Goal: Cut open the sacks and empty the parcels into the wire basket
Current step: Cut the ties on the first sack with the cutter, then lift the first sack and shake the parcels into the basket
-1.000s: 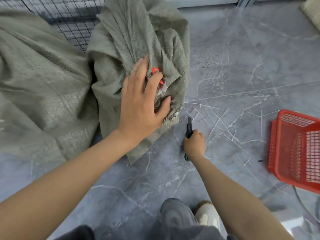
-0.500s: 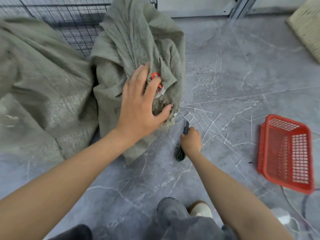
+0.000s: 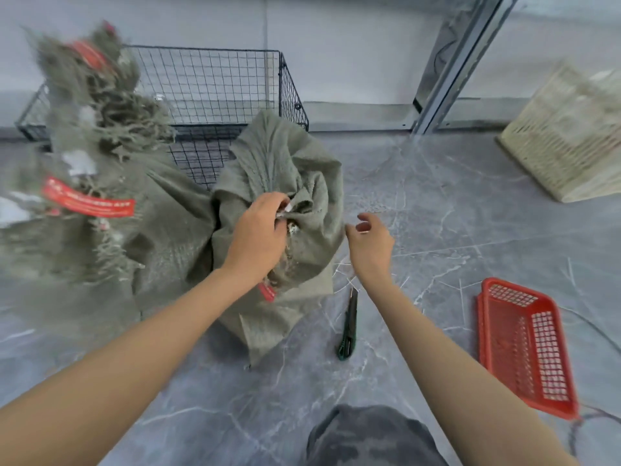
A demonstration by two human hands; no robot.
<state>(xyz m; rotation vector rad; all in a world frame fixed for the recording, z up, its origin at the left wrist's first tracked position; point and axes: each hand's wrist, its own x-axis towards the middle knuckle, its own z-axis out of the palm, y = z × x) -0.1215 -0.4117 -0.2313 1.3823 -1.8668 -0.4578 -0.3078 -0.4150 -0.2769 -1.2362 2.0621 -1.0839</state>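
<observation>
Your left hand (image 3: pixel 260 230) grips the bunched neck of the centre sack (image 3: pixel 285 183); right hand (image 3: pixel 371 242) empty, fingers loose; knife (image 3: pixel 348 326) on floor, lower centre; wire basket (image 3: pixel 215 92) upper left, behind sack.

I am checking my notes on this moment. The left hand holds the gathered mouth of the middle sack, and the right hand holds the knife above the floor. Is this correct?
One part is wrong. In the head view the knife lies on the floor and the right hand hangs open above it, holding nothing. The left hand does hold the gathered mouth of the middle sack.
</observation>
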